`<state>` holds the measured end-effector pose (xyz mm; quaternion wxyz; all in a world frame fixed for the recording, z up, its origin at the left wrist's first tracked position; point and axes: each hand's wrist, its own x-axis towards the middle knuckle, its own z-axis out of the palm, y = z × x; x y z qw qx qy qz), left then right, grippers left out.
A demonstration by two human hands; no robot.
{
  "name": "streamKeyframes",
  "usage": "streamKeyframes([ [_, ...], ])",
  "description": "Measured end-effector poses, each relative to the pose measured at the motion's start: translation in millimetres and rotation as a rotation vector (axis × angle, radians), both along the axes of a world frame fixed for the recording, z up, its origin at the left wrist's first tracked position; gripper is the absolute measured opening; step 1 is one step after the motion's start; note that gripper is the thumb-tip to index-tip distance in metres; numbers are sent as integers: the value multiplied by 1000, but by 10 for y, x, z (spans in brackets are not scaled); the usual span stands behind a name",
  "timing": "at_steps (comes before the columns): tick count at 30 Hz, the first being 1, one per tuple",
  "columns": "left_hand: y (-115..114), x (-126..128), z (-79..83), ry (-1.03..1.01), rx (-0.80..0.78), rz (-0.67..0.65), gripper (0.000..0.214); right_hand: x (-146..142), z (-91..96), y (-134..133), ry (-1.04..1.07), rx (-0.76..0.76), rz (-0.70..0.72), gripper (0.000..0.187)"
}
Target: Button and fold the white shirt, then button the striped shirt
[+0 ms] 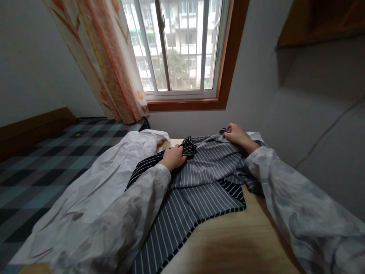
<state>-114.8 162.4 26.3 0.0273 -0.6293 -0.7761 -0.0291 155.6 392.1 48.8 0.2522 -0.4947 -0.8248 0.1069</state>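
A dark striped shirt (199,179) lies spread over a light wooden table (236,239). My left hand (173,156) is closed on a bunched fold of the shirt near its far left part. Farther away, my right hand (236,134) pinches the shirt's far edge close to the wall. Both arms wear pale grey sleeves.
A white garment (114,175) lies to the left of the striped shirt, draped from table to bed. A bed with a dark checked cover (42,163) fills the left. Ahead are a window (176,49) and a patterned curtain (111,61); a grey wall stands right.
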Motion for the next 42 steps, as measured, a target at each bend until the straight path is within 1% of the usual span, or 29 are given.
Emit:
streamKeyframes([
  [2,72,6,86,5,23,61,38,113,165,-58,72,196,-126,29],
  [3,101,17,122,5,56,83,38,153,220,-110,78,256,-160,29],
  [4,122,33,146,4,101,92,38,178,249,-173,61,296,-163,27],
  [5,138,53,156,1,149,90,37,183,250,-241,30,323,-128,24],
  [7,150,105,129,-22,221,65,34,140,174,-372,-31,330,8,18],
  [9,145,162,44,-73,236,34,30,35,20,-466,-7,262,157,16],
  [11,128,213,-74,-146,223,16,28,-109,-171,-519,128,130,287,16],
  [13,104,251,-198,-249,220,5,35,-271,-365,-552,313,-5,386,13],
  [14,91,265,-254,-307,235,-1,41,-353,-457,-570,402,-70,407,13],
  [16,70,283,-344,-414,282,-14,54,-508,-629,-613,554,-196,406,20],
  [18,61,294,-399,-477,321,-3,59,-635,-777,-663,678,-288,375,26],
  [21,73,300,-427,-438,290,38,65,-741,-930,-733,803,-367,314,31],
  [23,91,301,-428,-361,244,39,71,-753,-973,-770,842,-434,317,33],
  [24,100,300,-428,-328,223,27,68,-746,-977,-785,851,-470,340,34],
  [26,117,296,-431,-285,192,-5,55,-717,-959,-810,836,-516,409,38],
  [29,128,288,-446,-256,188,-11,36,-670,-913,-832,746,-521,487,37],
  [33,120,277,-469,-266,274,13,31,-664,-916,-841,701,-543,510,36],
  [35,114,274,-469,-296,346,5,28,-681,-944,-853,680,-496,506,38],
  [38,117,264,-464,-365,434,9,23,-705,-972,-884,622,-337,527,69],
  [39,122,257,-465,-399,450,7,22,-711,-972,-893,597,-289,545,75],
  [40,129,246,-470,-439,463,-5,22,-715,-969,-901,569,-252,563,76],
  [41,139,233,-478,-486,477,-29,22,-719,-963,-906,536,-230,583,72],
  [42,150,217,-491,-535,495,-58,22,-723,-957,-908,500,-218,602,63],
])
